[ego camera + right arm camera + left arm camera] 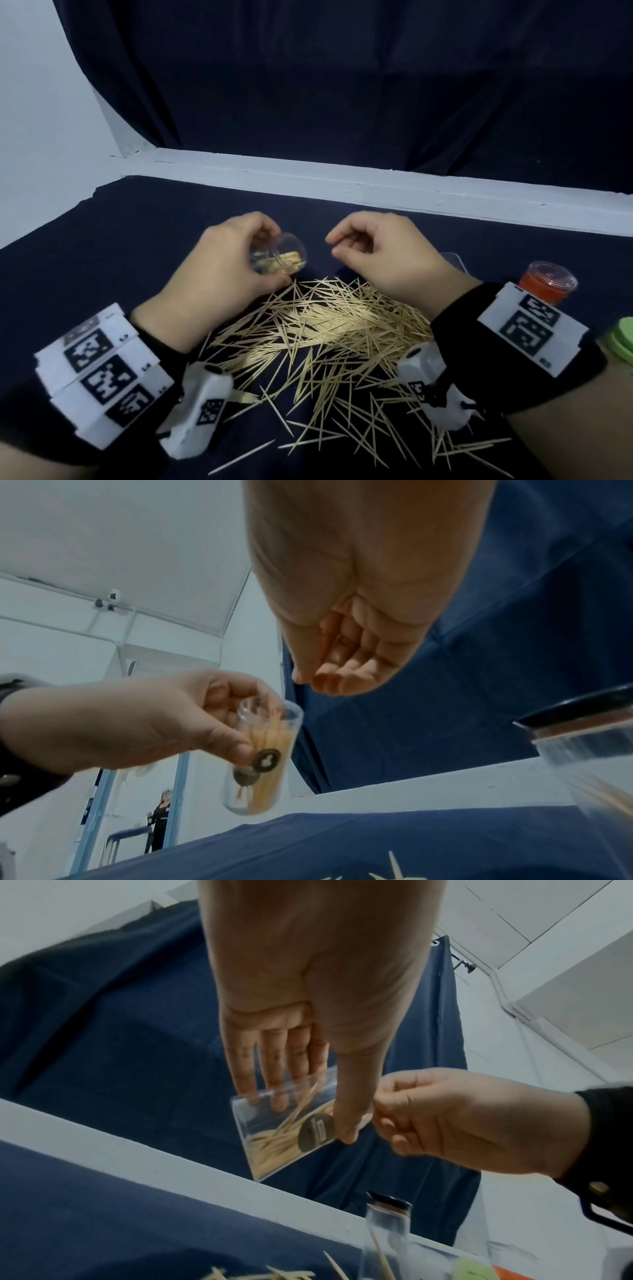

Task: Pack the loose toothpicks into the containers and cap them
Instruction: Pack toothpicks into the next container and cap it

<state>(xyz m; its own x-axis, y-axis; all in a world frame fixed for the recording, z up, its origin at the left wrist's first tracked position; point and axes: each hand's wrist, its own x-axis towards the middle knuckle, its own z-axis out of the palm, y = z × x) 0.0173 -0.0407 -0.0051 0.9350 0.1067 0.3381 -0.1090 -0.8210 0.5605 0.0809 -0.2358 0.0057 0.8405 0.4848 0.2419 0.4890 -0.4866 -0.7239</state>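
Print on the round dark sticker (314, 1132) on the clear toothpick container (278, 255) is too small to read; the right wrist view shows a pale gourd-like mark on it. The left hand (228, 261) grasps this container, tilted and part-filled with toothpicks, above the navy-covered counter (102, 240). The right hand (380, 255) is loosely curled just beside its mouth, holding nothing visible. Loose toothpicks (329, 339) lie heaped below both hands. Only the head view shows a red-filled capped cup (547, 283) and green lids (621, 339) at right. The wrist views show a second clear container with a dark cap (388, 1229), and a person standing far off.
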